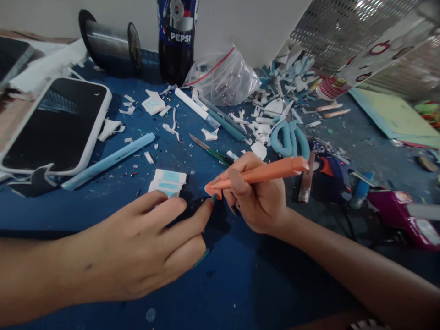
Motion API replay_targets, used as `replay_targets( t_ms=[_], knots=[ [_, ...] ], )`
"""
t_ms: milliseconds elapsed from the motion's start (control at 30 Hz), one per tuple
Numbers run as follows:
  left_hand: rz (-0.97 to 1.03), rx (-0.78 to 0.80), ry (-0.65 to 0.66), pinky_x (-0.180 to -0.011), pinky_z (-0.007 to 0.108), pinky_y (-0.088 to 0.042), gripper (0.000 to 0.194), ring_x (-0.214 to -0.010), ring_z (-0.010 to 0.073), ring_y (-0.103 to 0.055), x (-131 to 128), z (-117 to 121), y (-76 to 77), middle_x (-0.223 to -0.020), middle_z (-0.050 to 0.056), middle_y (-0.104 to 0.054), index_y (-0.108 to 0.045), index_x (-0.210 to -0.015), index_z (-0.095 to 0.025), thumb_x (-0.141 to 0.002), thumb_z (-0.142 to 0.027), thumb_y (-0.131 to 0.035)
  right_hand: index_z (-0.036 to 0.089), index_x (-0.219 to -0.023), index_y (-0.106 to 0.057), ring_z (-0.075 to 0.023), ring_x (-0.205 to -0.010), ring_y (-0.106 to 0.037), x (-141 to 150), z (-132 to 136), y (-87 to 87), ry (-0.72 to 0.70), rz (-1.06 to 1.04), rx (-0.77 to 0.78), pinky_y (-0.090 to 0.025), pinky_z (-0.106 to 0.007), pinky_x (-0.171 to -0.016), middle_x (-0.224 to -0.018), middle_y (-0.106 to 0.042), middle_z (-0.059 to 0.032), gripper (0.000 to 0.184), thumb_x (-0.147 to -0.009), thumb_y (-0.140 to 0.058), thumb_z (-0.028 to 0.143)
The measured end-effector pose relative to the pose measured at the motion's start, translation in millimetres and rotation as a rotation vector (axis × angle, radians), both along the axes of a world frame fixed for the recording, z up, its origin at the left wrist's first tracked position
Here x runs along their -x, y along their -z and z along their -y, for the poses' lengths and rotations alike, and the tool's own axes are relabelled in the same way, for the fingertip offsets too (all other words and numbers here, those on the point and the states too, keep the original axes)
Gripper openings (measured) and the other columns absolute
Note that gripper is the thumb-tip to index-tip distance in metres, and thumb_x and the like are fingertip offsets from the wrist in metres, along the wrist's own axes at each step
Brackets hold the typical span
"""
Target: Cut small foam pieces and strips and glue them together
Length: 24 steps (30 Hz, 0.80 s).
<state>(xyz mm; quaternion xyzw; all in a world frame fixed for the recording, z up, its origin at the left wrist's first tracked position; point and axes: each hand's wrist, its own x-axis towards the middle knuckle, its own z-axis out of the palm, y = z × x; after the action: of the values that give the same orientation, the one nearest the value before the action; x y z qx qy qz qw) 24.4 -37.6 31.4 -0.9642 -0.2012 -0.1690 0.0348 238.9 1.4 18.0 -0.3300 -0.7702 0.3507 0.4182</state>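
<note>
My right hand (256, 195) is closed in a writing grip around an orange marker (271, 171). The marker's tip meets a small orange piece (213, 189) on the table. One fingertip of my left hand (147, 243), with a teal nail, presses on that piece and holds it. The other fingers of my left hand are bent, and its thumb is hidden. A small white block with light blue bands (167, 179) lies just beyond my left knuckles, partly covered by them. A craft knife (209, 149) rests beyond my right hand.
On the blue table lie a phone (58, 123), a light blue marker (110, 160), other pens and blue-handled scissors (290, 137). Behind stand a wire spool (110, 41), a Pepsi bottle (177, 41) and a zip bag (223, 78). White scraps (268, 119) are scattered; a magenta tool (405, 215) sits right.
</note>
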Motion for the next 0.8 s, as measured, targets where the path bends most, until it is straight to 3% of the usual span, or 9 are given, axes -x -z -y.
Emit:
replay_targets(
  t_ms=[467,800],
  knots=[
    [0.022,-0.007,0.005,-0.072,0.038,-0.037,0.01,-0.081,0.0218,-0.051,-1.8,0.0,1.9,-0.122,0.008,-0.06,-0.048,-0.084,-0.018,-0.091,-0.026,-0.047,0.017,-0.073,-0.05,-0.0081,-0.061,-0.058,1.7,-0.6,-3.5,0.014,0.065,-0.069,-0.052,-0.023,-0.059,-0.078,-0.057,-0.0015,0.027,-0.097,-0.042,0.027],
    [-0.011,-0.005,-0.001,-0.072,0.039,-0.038,0.013,-0.083,0.0224,-0.051,0.1,1.1,-0.1,-0.122,0.007,-0.06,-0.05,-0.085,-0.019,-0.093,-0.022,-0.04,0.018,-0.079,-0.052,-0.0074,-0.056,-0.053,2.4,-0.2,0.6,-0.041,0.061,-0.076,-0.049,-0.023,-0.055,-0.079,-0.054,-0.001,0.02,-0.095,-0.043,0.024]
  ],
)
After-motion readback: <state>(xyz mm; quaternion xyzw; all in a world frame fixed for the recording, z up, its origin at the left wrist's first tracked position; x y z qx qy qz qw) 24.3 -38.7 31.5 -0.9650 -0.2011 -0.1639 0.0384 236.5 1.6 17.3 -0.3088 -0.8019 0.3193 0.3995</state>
